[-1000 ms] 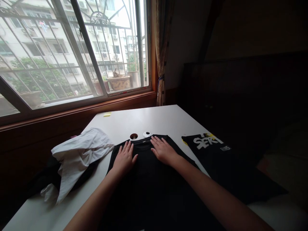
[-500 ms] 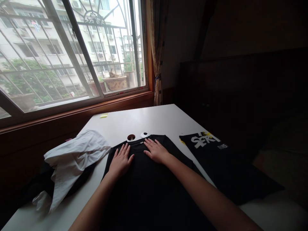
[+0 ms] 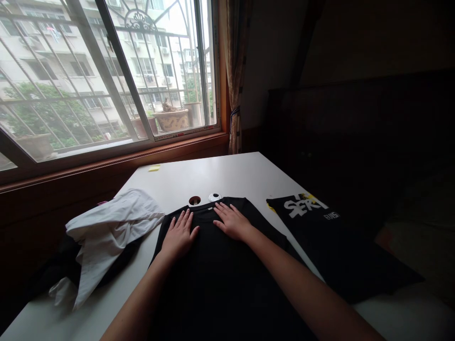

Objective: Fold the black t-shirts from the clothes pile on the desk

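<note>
A black T-shirt lies spread on the white table, its collar toward the far side with a small pale label at the neckline. My left hand rests flat on the shirt left of the collar, fingers stretched out. On the other side of the collar, my right hand also lies flat on the fabric with its fingers extended. Neither hand grasps anything. The lower part of the shirt is dark and partly hidden by my forearms.
At the left, white cloth is heaped over dark cloth. A black garment with white lettering lies along the right edge. Beyond the collar are a round table hole and a white ring cover. A yellow sticky note sits near the window.
Both hands stay flat on the black T-shirt in the same places. Only the camera view has shifted slightly.
</note>
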Motion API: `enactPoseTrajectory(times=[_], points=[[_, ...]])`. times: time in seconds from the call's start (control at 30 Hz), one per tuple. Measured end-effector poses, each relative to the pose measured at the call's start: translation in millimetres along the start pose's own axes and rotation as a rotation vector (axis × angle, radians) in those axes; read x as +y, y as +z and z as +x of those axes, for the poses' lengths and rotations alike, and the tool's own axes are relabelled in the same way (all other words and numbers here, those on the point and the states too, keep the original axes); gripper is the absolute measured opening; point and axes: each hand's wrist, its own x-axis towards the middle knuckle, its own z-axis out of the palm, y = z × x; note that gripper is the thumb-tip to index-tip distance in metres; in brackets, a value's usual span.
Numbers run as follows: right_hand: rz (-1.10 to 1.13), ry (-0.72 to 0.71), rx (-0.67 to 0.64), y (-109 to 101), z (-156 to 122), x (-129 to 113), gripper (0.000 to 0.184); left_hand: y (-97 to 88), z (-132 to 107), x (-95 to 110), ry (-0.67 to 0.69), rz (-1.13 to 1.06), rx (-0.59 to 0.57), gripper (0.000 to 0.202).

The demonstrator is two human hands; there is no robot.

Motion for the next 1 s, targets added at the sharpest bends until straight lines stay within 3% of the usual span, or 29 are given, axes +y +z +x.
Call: enactPoseTrajectory(times=[1.0], points=[[-0.002,0.0,0.025,3.7,-0.3,0.5,0.071,-1.6,-2.5,1.3,0.014,0.004,0.022,0.057]])
